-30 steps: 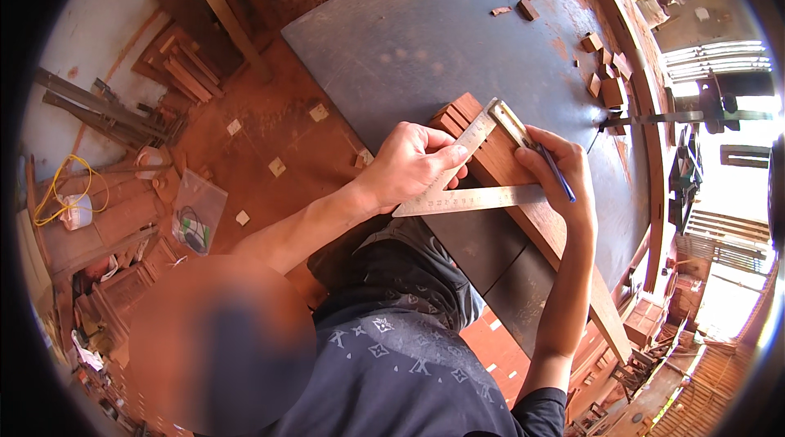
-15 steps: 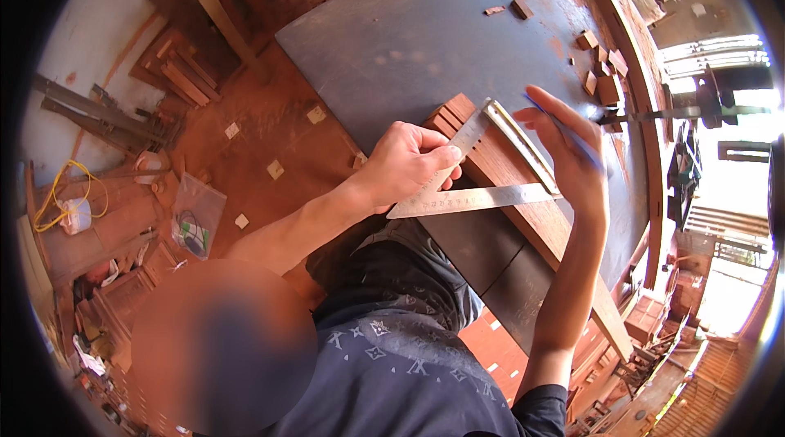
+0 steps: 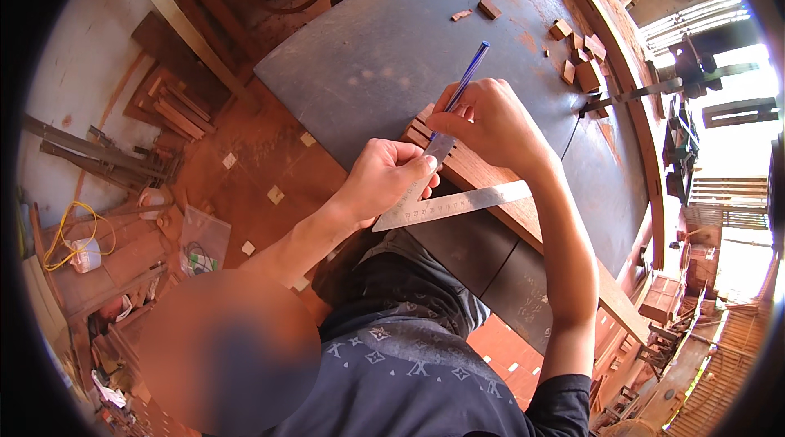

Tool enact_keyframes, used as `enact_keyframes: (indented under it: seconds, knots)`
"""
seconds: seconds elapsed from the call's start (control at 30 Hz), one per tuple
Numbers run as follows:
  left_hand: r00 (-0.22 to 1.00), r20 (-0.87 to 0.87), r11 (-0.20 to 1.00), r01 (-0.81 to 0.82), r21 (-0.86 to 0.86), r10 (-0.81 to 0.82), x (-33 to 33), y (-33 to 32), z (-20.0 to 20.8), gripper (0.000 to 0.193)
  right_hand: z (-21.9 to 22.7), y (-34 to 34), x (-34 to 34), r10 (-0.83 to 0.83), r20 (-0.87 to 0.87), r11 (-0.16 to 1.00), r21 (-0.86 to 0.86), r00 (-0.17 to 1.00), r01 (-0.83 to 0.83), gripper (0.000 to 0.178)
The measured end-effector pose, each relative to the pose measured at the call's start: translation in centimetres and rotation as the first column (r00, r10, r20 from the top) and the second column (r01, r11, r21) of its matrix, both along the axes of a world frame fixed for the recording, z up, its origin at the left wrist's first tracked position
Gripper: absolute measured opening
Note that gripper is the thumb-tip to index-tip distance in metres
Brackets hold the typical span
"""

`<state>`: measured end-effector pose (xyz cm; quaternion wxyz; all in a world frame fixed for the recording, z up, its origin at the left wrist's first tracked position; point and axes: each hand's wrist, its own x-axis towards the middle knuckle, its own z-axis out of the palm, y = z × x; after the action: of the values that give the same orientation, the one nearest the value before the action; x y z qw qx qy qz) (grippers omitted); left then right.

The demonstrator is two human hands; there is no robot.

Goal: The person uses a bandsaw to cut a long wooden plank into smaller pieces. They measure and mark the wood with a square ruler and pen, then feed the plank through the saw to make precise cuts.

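My left hand (image 3: 378, 180) is closed on a metal set square (image 3: 458, 205), pinching one arm of it between thumb and fingers. The square lies across a bundle of reddish-brown wooden strips (image 3: 478, 174), whose ends show just beyond my left hand. Closed around a blue striped pen (image 3: 472, 67), my right hand (image 3: 493, 123) rests over the strips at the square's far end. The pen slants, its upper end pointing away from me; its tip is hidden behind my fingers. My right hand and wrist also cover the square's far edge.
The strips lie on a large grey worktable (image 3: 360, 53). Small wooden offcuts (image 3: 588, 76) are scattered on its far right, beside a long wooden rail (image 3: 621, 38). On the floor at left are a clear plastic bag (image 3: 204, 234) and a white bucket (image 3: 85, 255).
My right hand has moved left and down onto the strips, bringing the pen to the square. My left hand keeps its hold on the square. The whole view has shifted slightly.
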<state>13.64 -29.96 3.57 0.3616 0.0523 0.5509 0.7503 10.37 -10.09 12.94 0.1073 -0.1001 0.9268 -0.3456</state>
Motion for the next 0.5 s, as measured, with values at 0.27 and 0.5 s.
enact_keyframes:
  seconds: [0.27,0.5]
  knots:
    - [1.000,-0.005,1.000,0.001,0.017,-0.001,0.06,-0.08,0.01,0.020,-0.62,0.73,-0.60,0.066,-0.045,0.998,-0.018,0.997,-0.067,0.020]
    - [1.000,-0.004,1.000,0.007,0.020,-0.007,0.01,-0.12,-0.11,0.019,-0.49,0.56,-0.64,0.048,-0.027,0.999,-0.008,0.998,-0.049,0.020]
